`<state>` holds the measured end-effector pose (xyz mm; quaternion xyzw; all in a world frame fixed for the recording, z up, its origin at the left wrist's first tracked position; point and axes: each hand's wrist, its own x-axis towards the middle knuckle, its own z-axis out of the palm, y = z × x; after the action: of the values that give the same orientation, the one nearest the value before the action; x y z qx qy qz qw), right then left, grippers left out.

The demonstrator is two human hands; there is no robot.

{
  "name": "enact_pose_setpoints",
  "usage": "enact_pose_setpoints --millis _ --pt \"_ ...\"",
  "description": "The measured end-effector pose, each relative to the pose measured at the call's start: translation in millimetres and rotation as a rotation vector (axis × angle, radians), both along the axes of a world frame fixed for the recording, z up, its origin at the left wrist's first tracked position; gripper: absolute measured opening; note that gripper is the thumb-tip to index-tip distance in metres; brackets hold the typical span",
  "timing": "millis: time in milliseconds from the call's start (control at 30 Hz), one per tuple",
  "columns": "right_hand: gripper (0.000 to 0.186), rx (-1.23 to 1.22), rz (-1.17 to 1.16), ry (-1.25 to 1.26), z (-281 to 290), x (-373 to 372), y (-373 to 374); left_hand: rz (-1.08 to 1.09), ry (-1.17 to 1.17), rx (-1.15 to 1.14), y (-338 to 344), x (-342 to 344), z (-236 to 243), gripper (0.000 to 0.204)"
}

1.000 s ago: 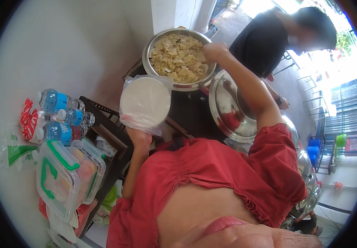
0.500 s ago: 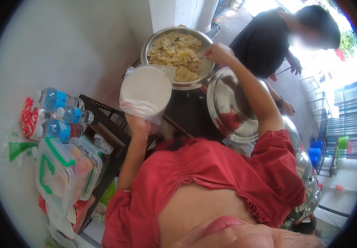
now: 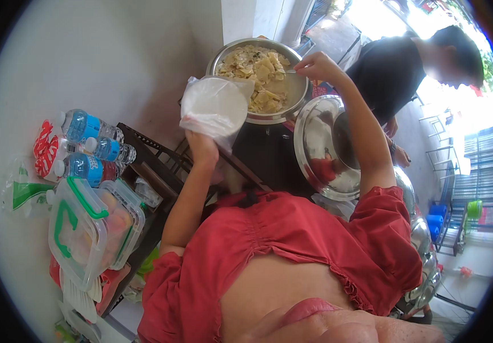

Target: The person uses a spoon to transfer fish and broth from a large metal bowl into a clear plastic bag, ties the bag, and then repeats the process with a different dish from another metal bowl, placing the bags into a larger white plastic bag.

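Observation:
My left hand (image 3: pixel 202 147) holds up a round white plate (image 3: pixel 213 108) wrapped in a clear plastic bag, its fingers partly hidden beneath. The plate is beside the near left rim of a wide metal pot (image 3: pixel 298 90). Pale yellow flat pieces of cooked food (image 3: pixel 262 73) lie in the pot, with some of its right inner wall bare. My right hand (image 3: pixel 319 67) is closed over the pot's right side, pinching a thin metal utensil handle (image 3: pixel 291 71). The utensil's working end is not clear among the food. A shiny metal lid (image 3: pixel 318 123) leans below my right forearm.
On the left stand several water bottles (image 3: pixel 86 168) and a clear food box with green clips (image 3: pixel 81 231). White plastic utensils (image 3: pixel 81 297) lie near it. A person in a dark shirt (image 3: pixel 389 71) is close by at the upper right. Large metal vessels (image 3: pixel 423 257) stand at right.
The food has been pushed about, and more of the pot's right inner side shows. The bagged plate looks flatter. The person at right has shifted and lowered their arm.

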<state>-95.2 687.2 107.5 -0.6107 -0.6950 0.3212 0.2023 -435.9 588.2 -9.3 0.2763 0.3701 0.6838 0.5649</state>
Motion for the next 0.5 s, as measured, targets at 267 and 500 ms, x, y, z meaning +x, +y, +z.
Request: enact_pose_setpoints --millis 267,500 --pt "0.021 0.278 0.184 -0.172 14 -68 -21 -0.093 -0.116 -0.043 32 37 3 0.042" --pt "0.015 0.937 0.304 -0.760 32 -114 -66 -0.102 -0.185 -0.078 26 31 -2 0.042"
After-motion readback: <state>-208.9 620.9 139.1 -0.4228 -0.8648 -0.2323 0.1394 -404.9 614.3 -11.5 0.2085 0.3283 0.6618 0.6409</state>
